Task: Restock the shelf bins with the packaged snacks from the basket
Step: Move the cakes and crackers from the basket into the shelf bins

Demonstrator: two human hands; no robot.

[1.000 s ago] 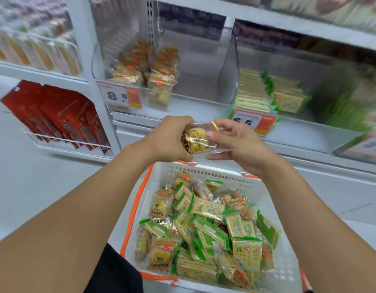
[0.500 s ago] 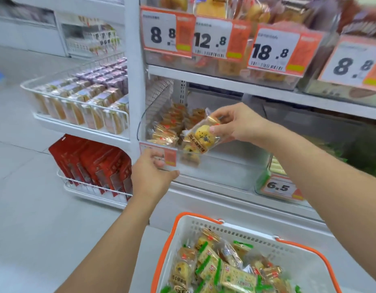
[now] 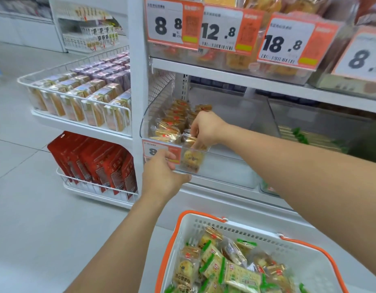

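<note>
Shop aisle, white steel shelving. Right hand [image 3: 206, 129] pinches a clear-wrapped yellow pastry pack [image 3: 192, 158], lowering it into the clear plastic shelf bin [image 3: 229, 172], part-filled. Left hand [image 3: 161, 176] grips the bin's front lip. White orange-handled basket [image 3: 316, 269] looks largely full: most restocking remains.

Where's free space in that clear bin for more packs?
Free: the clear bin floor right of the right hand, up to its right wall. Crowded: left end, where snack packs stack in rows and the left hand holds the front lip.
</note>
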